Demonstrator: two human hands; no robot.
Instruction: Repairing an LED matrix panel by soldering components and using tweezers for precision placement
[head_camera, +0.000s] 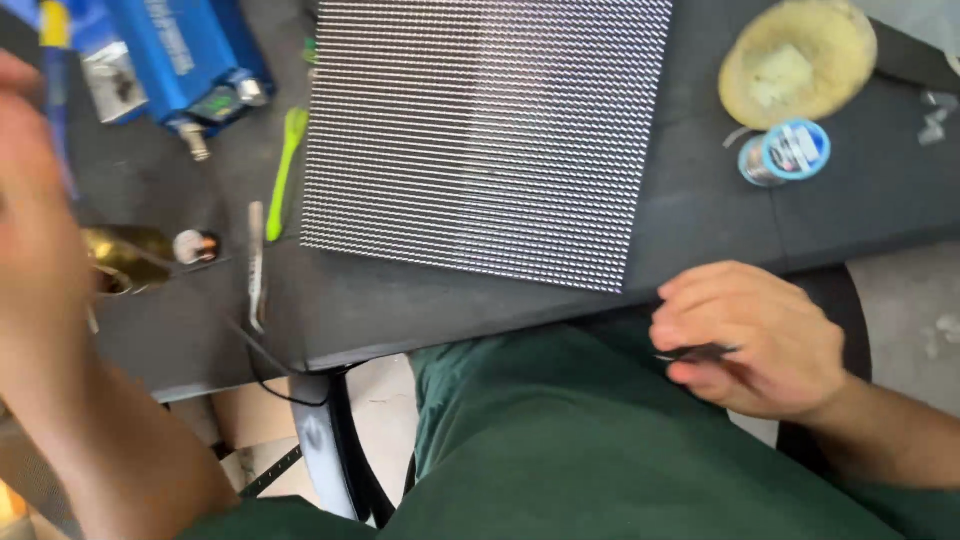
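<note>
Pinched in our right hand (750, 340) is a slim dark tool (700, 352), likely tweezers, fingers curled tight around it just off the near edge of the bench (700, 220), above our green-clad lap. Our left hand (35, 230) is raised close to the camera and blurred; we cannot tell whether its grip is spread or pressed together, or whether it holds anything.

On the bench lies the dotted panel (480, 130), a flat grid of tiny points, well apart from both hands. By our judgement, no work on it is under way right now: the tool is lifted clear, nothing touches the panel, and whatever is to be done on it looks yet to come.

Now the containers. Top right sits a round yellowish tin (798, 62) with a pale, crusty pad inside. Just below it, a small blue-rimmed spool (785, 152) carries grey wire. At left we see a brassy holder (125, 258), contents unclear, a blue box (185, 55), a green stick (285, 170) and a metal pick (256, 265).
</note>
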